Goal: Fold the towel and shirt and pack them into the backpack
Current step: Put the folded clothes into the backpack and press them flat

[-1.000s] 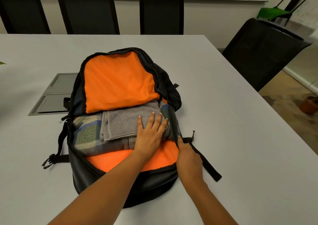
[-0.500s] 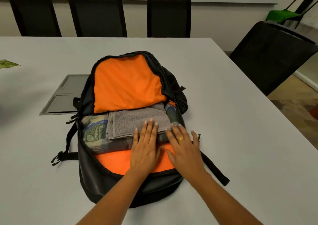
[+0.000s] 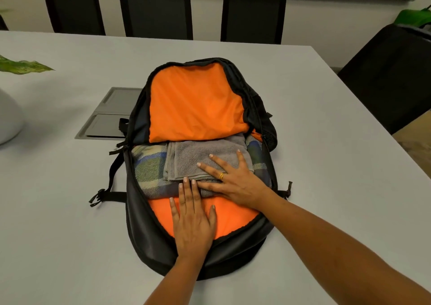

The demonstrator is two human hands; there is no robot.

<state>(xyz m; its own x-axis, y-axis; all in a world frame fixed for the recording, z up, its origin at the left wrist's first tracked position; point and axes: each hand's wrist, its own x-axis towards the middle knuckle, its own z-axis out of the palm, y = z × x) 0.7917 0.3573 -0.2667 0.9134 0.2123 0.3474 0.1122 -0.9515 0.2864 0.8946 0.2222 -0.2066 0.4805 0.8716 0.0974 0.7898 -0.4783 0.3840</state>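
Our right hand [image 3: 231, 181] lies flat on the folded gray towel [image 3: 193, 157] atop the plaid shirt [image 3: 149, 169] in the open backpack [image 3: 144, 230], left hand [image 3: 193, 220] flat beside; pressing evenly downward should, we judge, keep folds tidy.

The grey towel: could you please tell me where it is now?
The towel lies mid-frame in the head view, inside the open backpack, on the plaid shirt, under the right hand.
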